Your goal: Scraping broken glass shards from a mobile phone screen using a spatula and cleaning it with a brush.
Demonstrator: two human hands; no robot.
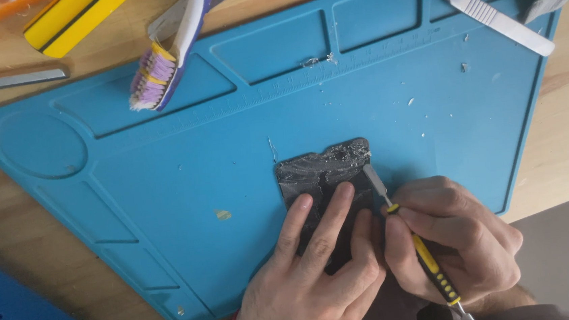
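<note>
Two bare hands work a cracked dark phone (323,177) lying on a blue mat (165,190): the left hand (314,273) presses flat on it, fingers together, while the right hand (453,235), clamped on a yellow-handled pry tool (409,238), sets its blade at the phone's edge. Prying appears underway; steady leverage seems needed.

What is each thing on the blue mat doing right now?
Phone: flat on the mat, surface cracked, pinned down.
Left hand: fingers pressed on the phone.
Right hand: closed on the pry tool.
Pry tool: tilted, blade at the phone's right edge.
Toothbrush: lying down, bristles frayed.
Scalpel: lying loose, unheld.
Mat: flat, dotted with small bits.
</note>
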